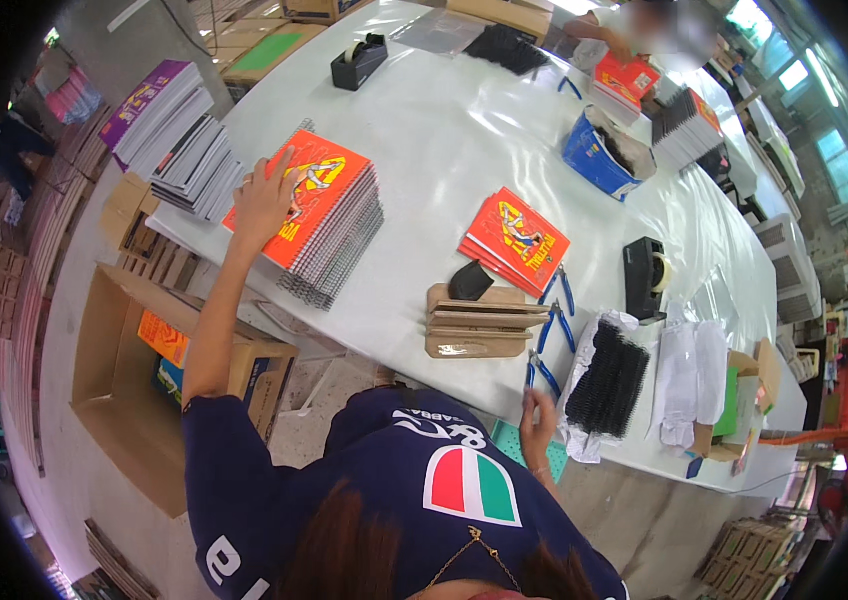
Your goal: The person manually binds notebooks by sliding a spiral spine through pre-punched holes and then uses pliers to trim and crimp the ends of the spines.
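My left hand (266, 196) lies with fingers spread on the top cover of a tall stack of orange spiral notebooks (329, 190) at the table's left edge. My right hand (538, 420) is low at the table's front edge with fingers curled. It is right by the handles of blue-handled pliers (542, 370); whether it grips them or something small is hidden. Two more pliers (562, 325) lie just beyond. Beside them stand a brown wooden slotted holder (479, 335) and a black piece (470, 281). A smaller pile of orange notebooks or covers (519, 240) lies behind.
Black spiral coils (606, 378) lie on white paper at the right, near a black tape dispenser (644, 275). Another dispenser (359, 62) and a blue box (604, 150) stand farther back. Paper stacks (169, 130) are left. A co-worker's hand (619, 48) is across the table. A cardboard box (134, 390) sits below.
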### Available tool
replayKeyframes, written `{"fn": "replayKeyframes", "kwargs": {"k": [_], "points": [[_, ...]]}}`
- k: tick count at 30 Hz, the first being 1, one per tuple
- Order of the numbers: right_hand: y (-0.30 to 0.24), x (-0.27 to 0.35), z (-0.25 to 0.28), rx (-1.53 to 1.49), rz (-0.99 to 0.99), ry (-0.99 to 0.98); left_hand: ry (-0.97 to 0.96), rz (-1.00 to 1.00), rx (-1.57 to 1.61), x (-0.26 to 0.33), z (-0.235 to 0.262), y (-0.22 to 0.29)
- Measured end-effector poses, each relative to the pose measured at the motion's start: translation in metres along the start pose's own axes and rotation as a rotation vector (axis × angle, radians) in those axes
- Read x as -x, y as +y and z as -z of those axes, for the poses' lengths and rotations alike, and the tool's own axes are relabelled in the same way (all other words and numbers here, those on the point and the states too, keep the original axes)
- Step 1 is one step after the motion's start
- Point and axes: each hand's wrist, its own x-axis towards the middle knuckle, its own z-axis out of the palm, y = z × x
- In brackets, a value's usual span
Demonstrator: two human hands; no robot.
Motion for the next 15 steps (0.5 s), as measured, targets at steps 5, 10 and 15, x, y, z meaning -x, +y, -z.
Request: {"fn": "replayKeyframes", "kwargs": {"k": [5, 10, 15], "points": [[0.002, -0.123, -0.014, -0.054, 0.095, 0.302, -0.006, 0.022, -0.034, 0.0, 0.015, 0.013], [0.034, -0.222, -0.039, -0.038, -0.133, 0.167, 0.214, -0.046, 0.0, 0.02, 0.056, 0.061], [0.113, -0.276, -0.077, 0.078, -0.271, 0.134, 0.075, -0.295, 0.431, 0.078, 0.071, 0.141]]}}
